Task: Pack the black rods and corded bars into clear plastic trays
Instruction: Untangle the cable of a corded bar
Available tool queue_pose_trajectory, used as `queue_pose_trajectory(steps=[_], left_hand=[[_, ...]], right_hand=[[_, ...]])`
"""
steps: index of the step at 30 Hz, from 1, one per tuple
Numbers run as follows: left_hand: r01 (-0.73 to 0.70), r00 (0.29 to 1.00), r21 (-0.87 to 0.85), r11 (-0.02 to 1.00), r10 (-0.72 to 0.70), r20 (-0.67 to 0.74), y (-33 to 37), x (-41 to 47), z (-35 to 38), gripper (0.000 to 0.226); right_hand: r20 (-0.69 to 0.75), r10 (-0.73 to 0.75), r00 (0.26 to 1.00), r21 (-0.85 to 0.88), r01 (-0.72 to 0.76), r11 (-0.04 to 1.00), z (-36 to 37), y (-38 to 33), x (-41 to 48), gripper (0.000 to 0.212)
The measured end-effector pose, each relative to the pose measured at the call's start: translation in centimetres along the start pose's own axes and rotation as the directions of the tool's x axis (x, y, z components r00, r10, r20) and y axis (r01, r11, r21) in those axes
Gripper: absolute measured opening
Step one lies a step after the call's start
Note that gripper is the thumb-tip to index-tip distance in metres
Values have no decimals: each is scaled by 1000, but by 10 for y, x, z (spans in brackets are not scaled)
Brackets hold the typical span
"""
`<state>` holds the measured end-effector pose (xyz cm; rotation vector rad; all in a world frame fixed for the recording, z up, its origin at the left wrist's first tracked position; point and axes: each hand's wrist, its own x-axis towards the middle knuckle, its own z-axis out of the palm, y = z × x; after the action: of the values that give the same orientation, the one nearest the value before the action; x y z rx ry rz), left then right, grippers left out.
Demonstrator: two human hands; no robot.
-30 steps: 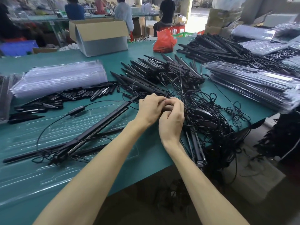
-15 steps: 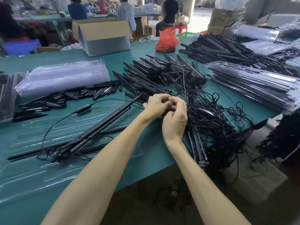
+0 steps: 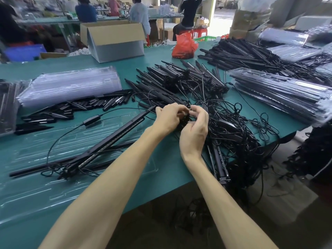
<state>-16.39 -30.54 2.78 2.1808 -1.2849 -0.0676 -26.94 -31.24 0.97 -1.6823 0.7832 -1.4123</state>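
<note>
My left hand (image 3: 168,117) and my right hand (image 3: 195,128) meet at the middle of the green table, both pinching a black cord bundle (image 3: 187,116) at the edge of a tangled heap of corded bars (image 3: 224,126). A long corded bar (image 3: 107,142) lies slanted across an open clear plastic tray (image 3: 36,151) on my left, its cable looping past an inline box (image 3: 91,120). Short black rods (image 3: 71,106) lie spread behind the tray. A stack of empty clear trays (image 3: 70,85) sits beyond them.
Filled trays (image 3: 280,94) are stacked at the right. More bars (image 3: 242,54) pile up far right. An open cardboard box (image 3: 115,38) and a red bag (image 3: 183,45) stand at the back. Cords hang over the table's front edge (image 3: 179,184). People work at a far bench.
My hands have stayed together on the cord bundle, with the fingers shifting and the right thumb and forefinger opening slightly. The bar on the tray has not moved.
</note>
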Motion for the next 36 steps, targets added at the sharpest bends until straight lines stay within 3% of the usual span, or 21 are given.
queue_pose_trajectory(steps=[2, 6, 9, 13, 15, 21, 24, 28, 32, 33, 34, 36], left_hand=[[-19, 999, 10, 1000, 19, -25, -3, -1, 3, 17], [-37, 995, -28, 999, 34, -93, -1, -4, 9, 6], [-52, 985, -50, 997, 43, -170, 3, -6, 9, 4], [-45, 926, -290, 956, -69, -371, 0, -9, -9, 9], [-42, 901, -250, 967, -71, -427, -7, -9, -25, 14], [-17, 937, -275, 961, -81, -340, -26, -16, -55, 13], [54, 854, -344, 937, -222, -471, -33, -21, -63, 17], [122, 776, -464, 878, -375, -506, -46, -27, -74, 16], [150, 520, -720, 678, -673, -526, -64, -32, -91, 19], [157, 487, -739, 655, -702, -519, -71, -34, -97, 21], [170, 484, -739, 652, -709, -514, -78, -38, -102, 22], [209, 543, -709, 673, -683, -488, -89, -49, -111, 22]], right_hand=[[5, 12, 1000, 20, -12, 1000, 0, 1, 0, 53], [-6, -6, 1000, 39, 6, 999, 0, 1, 1, 55], [-17, -30, 999, 33, 30, 999, 1, 1, 1, 55], [-35, -57, 998, 22, 58, 998, 3, 1, 0, 52], [-29, -60, 998, 13, 60, 998, 4, 1, -1, 51], [1, -48, 999, 11, 48, 999, 5, 1, -2, 54], [2, -51, 999, 25, 51, 998, 4, 0, -3, 55], [5, -59, 998, 9, 59, 998, 5, 1, -3, 55], [14, -54, 998, -4, 55, 999, 4, 2, -3, 54], [20, -56, 998, -6, 56, 998, 5, 2, -3, 54], [27, -58, 998, -7, 58, 998, 5, 3, -3, 53], [41, -63, 997, -10, 63, 998, 5, 4, -2, 53]])
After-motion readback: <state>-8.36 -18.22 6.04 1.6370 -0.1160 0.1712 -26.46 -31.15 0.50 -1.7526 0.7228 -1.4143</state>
